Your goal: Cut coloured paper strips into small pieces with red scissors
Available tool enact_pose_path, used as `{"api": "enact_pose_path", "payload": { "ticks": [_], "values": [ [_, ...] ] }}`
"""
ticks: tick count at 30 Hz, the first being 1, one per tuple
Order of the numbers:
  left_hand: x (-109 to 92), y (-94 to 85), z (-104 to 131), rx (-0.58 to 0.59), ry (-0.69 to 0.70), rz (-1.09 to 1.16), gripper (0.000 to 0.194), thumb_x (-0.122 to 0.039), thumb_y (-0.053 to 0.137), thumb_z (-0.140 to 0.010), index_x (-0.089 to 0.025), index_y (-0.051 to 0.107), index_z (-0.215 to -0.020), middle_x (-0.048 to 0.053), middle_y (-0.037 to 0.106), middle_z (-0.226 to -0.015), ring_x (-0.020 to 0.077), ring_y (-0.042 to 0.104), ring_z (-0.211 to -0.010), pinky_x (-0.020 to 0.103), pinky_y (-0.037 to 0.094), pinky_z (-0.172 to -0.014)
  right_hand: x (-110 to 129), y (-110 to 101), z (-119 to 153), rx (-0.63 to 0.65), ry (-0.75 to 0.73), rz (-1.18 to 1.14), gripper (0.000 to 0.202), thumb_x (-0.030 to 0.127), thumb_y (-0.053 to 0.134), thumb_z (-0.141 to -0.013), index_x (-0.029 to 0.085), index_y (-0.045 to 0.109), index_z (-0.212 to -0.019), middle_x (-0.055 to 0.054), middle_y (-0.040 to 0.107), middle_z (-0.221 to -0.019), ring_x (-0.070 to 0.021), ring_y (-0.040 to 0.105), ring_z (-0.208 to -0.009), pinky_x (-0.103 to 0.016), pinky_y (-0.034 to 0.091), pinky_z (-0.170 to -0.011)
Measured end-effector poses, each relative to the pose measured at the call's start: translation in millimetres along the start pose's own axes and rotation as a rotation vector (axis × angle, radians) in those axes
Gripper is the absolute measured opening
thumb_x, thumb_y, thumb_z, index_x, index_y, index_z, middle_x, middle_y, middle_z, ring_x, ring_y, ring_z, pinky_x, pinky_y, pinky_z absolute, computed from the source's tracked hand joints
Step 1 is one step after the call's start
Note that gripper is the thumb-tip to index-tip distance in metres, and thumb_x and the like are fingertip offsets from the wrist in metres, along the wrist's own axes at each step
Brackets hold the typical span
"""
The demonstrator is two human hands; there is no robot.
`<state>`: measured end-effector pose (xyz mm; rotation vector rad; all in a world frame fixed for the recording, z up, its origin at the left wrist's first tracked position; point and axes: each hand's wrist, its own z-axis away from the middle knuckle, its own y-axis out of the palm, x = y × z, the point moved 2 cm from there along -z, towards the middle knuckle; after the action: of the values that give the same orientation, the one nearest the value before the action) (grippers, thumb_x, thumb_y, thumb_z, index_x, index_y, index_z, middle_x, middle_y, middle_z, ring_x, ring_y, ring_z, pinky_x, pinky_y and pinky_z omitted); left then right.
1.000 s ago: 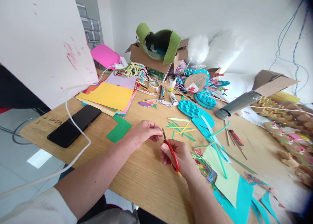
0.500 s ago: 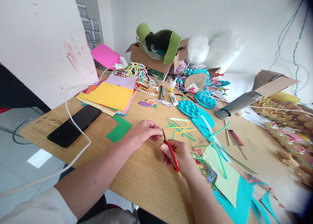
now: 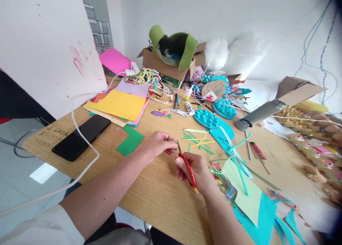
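While the right hand (image 3: 196, 166) clasps scissors (image 3: 190, 172), the left hand (image 3: 161, 144) pinches beside the blades (image 3: 180, 148).

Bright, soft daylight; blur and dark vignetting at right.

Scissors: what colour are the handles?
The handles are red, seen best in the head view.

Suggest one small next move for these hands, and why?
I'd probably ease the left hand slightly back before closing the scissors. The right hand grips them, and the blade tips sit right beside the left fingertips; whether they touch is hard to tell.
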<state>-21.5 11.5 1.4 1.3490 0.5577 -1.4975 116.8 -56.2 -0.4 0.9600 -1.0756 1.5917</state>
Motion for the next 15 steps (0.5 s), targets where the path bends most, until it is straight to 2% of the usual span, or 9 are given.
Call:
{"api": "enact_pose_path", "payload": {
  "ticks": [7,15],
  "values": [
    [-1.1,-1.1,-0.3,0.016,-0.027,0.087,0.017,-0.029,0.065,-0.063,-0.012,0.065,-0.065,0.004,0.063,-0.064,0.0107,0.054,-0.055,0.025,0.043,-0.054,-0.8,-0.4,-0.2,-0.013,0.005,0.002,0.05,0.065,0.07,-0.062,0.019,0.051,-0.062,0.0,0.061,-0.05,-0.0133,0.057,-0.038,-0.022,0.043,-0.036],
    [-1.0,0.3,0.9,0.014,0.021,0.007,0.014,-0.023,0.069,-0.059,-0.011,0.065,-0.064,0.002,0.061,-0.061,0.0093,0.053,-0.055,0.024,0.043,-0.055,1.6,-0.2,1.1,-0.007,-0.016,0.001,0.048,0.062,0.07,-0.066,0.018,0.051,-0.063,0.0,0.06,-0.05,-0.0128,0.057,-0.039,-0.021,0.042,-0.036]
  ]
}}
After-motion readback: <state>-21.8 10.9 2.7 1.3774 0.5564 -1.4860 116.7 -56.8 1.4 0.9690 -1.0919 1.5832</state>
